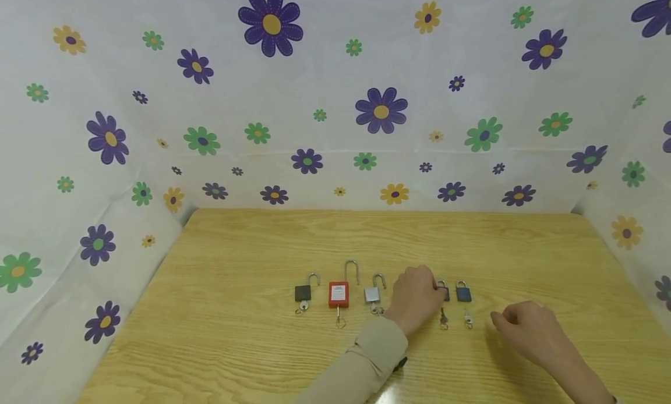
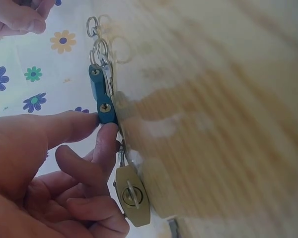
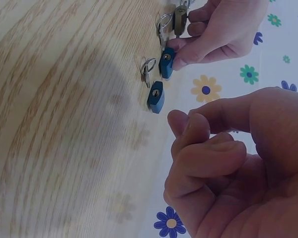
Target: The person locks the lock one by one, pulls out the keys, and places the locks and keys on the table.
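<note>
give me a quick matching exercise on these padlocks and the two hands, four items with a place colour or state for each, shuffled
Column one
1. Padlock second from left in the head view
2. Left hand
3. Rightmost padlock in the head view
4. Right hand

Column two
A. Blue, shackle closed, no hand on it
B. Beyond the right end of the row, touching no padlock
C. Red, shackle open
D. Pinching a blue padlock

Right pairs: 1-C, 2-D, 3-A, 4-B
</note>
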{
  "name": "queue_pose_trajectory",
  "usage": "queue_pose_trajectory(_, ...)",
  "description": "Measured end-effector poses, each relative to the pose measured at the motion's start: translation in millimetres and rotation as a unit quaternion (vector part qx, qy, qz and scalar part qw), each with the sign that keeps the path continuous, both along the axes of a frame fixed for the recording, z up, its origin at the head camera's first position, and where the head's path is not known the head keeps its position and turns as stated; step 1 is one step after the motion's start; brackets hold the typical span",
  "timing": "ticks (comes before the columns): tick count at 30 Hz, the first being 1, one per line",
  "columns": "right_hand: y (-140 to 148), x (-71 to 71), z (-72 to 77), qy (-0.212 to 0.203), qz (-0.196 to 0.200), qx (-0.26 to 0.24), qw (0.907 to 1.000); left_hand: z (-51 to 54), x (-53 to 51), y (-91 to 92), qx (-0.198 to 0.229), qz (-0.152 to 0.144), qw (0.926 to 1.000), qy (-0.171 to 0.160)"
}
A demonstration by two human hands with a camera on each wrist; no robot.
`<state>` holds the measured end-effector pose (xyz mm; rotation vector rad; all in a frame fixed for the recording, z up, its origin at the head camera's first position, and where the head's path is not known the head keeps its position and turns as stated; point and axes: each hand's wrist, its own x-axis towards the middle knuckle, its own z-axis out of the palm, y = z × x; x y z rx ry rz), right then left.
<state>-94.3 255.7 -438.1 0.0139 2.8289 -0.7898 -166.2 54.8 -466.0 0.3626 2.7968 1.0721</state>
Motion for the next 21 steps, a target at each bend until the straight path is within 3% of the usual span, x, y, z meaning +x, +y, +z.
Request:
queue_pose_trajectory(7, 2, -0.2, -0.6, -0.001, 0.003, -0.004, 1.0, -0.3, -1.2, 1.8, 0.002, 0.013, 0.9999, -0.008)
queue_pose_trajectory(11, 3, 0.6, -2.1, 0.007, 0.003, -0.001, 1.0, -0.7, -1.4, -1.9, 0.014, 0.003, 0.9999, -0.006)
queue_pose_trajectory(18, 4, 1.5, -1.8, -0.006, 0.0, 0.0, 1.0, 5.7, -4.4, -27.2, -0.013, 0.015, 0.9994, 0.029)
queue_pose_trajectory(21, 2, 1.4, -2.3, -0.015, 0.001, -0.003, 0.9999, 9.8, -3.3, -41.4, -0.04, 0.015, 0.9987, 0.026)
